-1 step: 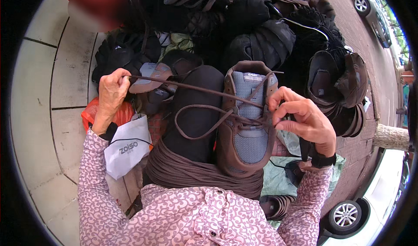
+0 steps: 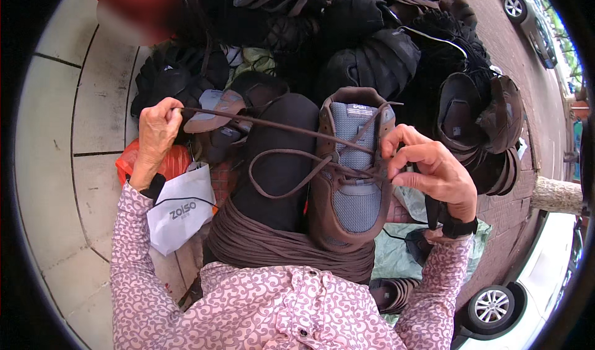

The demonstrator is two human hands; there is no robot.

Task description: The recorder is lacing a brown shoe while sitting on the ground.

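The brown shoe (image 2: 357, 212), toward 3 o'clock, was laced low, seemingly unfinished above. The left hand (image 2: 157, 133), toward 9 o'clock, pinched the taut brown lace (image 2: 266, 123) between fingers; the right hand (image 2: 432, 169) curled its fingers nearly together at the shoe's edge, grip hidden from me.

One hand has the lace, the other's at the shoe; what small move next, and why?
Probably ease the left hand slightly farther from the brown-and-grey mesh shoe while the right hand steadies its right side. The long brown shoelace runs straight from the left fingers to that side, yet a slack brown loop lies over the black-clad leg.
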